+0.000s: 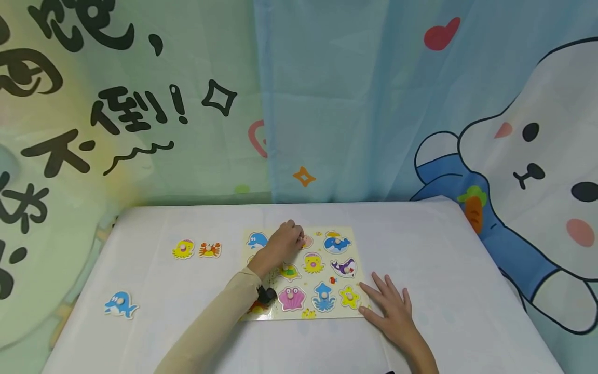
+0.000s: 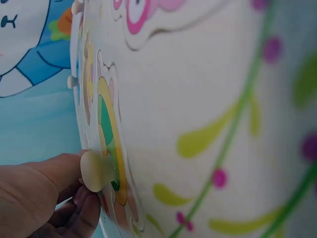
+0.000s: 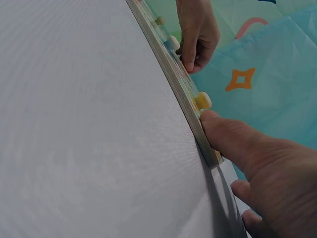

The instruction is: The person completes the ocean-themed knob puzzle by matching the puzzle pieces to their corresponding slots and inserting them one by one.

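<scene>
A puzzle board [image 1: 274, 314] of knobbed sea-animal pieces lies on the white table. My left hand [image 1: 281, 245] reaches over its upper middle, fingers curled, pinching at a pinkish puzzle piece [image 1: 307, 241] that the fingertips partly cover. In the left wrist view the thumb and fingers [image 2: 64, 173] appear behind the wooden knob [image 2: 94, 171] of a green-and-yellow turtle piece [image 2: 110, 134]. My right hand [image 1: 390, 311] spreads its fingers at the board's lower right corner, beside the yellow starfish piece [image 1: 349, 297]. Its thumb [image 3: 223, 131] rests on the board's edge in the right wrist view.
Left of the board lie a yellow octopus piece [image 1: 183, 249], a red crab piece [image 1: 210, 250] and, closer to me, a blue dolphin piece [image 1: 120, 304]. A printed curtain [image 1: 327, 104] hangs behind the table [image 1: 177, 291].
</scene>
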`<state>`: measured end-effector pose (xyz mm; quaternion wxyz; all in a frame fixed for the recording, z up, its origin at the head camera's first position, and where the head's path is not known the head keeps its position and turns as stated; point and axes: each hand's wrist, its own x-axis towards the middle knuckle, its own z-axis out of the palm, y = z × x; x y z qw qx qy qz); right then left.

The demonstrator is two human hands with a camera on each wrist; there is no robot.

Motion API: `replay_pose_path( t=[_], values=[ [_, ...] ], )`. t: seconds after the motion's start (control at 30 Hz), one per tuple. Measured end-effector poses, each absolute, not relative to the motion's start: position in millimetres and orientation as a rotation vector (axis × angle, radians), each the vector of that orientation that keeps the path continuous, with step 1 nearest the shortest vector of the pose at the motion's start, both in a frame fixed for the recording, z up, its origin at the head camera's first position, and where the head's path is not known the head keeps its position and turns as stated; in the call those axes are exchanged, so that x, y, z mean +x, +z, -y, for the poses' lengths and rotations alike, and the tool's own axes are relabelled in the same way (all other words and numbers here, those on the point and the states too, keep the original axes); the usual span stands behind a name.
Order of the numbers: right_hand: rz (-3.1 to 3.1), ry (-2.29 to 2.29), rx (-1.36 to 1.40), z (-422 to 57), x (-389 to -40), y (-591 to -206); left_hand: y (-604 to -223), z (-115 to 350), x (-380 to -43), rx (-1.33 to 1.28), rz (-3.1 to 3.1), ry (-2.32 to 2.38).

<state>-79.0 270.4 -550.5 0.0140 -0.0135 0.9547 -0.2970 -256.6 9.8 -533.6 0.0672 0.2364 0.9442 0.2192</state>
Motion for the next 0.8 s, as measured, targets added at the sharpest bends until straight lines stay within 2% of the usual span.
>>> replay_pose_path(
  t=[0.23,0.57,0.67,0.8],
  values=[
    [-2.974,-0.935,-0.040,-271.5,-79.4,-553.5,-533.5,-8.7,-255.2,0.763,-2.841,0.635],
    [-2.973,-0.948,-0.033,-269.6,-77.1,-554.0,-519.5,7.7,-249.5,0.660,-2.687,0.816],
    [-2.977,-0.944,-0.024,-268.4,-77.2,-555.6,-520.4,23.7,-238.6,0.703,-2.753,0.835],
    [-2.978,-0.950,-0.040,-266.8,-76.6,-555.7,-516.2,50.6,-207.2,0.757,-2.866,0.841]
  ],
)
